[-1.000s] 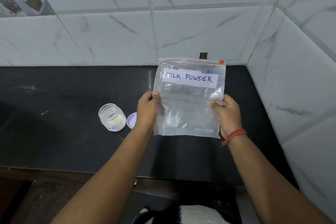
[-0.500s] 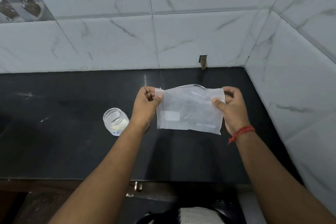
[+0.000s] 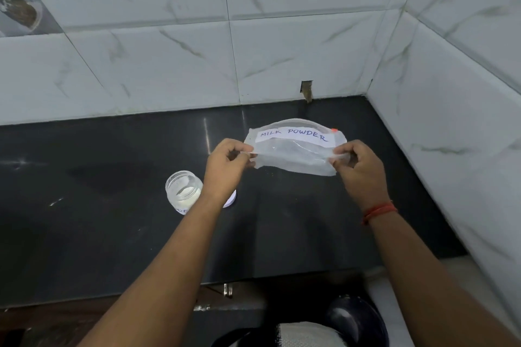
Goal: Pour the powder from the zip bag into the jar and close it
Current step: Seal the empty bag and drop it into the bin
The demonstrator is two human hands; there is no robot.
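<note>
A clear zip bag (image 3: 296, 153) labelled "MILK POWDER" is held above the black counter, folded over so the label faces up. My left hand (image 3: 225, 163) pinches its left edge and my right hand (image 3: 358, 166) pinches its right edge. The bag looks almost empty. A small open glass jar (image 3: 183, 191) with white powder inside stands on the counter to the left of my left wrist. Its white lid (image 3: 229, 201) lies beside it, mostly hidden by my left forearm.
The black counter (image 3: 112, 205) runs into a corner of white marbled wall tiles (image 3: 451, 121) at the back and right. A small notch (image 3: 306, 90) sits in the back wall at counter level. The counter's front edge (image 3: 253, 284) lies below my arms.
The bag went from hanging upright to folded and tilted flat, lower over the counter, with the label facing up again. Both hands kept their grip on its side edges.
</note>
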